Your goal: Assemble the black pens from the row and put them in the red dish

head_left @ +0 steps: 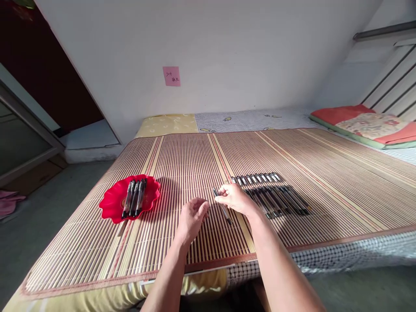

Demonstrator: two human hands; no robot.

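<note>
My right hand (234, 198) pinches a dark slim pen (225, 212) by its upper part. The pen slants over the striped bamboo mat (182, 164), its lower end toward me. Left of it, my left hand (192, 218) is closed with the fingers curled; whatever is inside them, if anything, is hidden. Beyond my right hand and wrist lies a row of pens (279, 201) side by side on the mat, several with light-marked ends (256, 178) on the far side. My forearm covers part of the row's near left.
A red scalloped plate (110, 203) at the left holds several black pens (134, 198). A pink note (171, 76) sticks to the white wall (247, 56). At the far right lies a folded red and floral cloth (373, 123), near a railing (390, 82).
</note>
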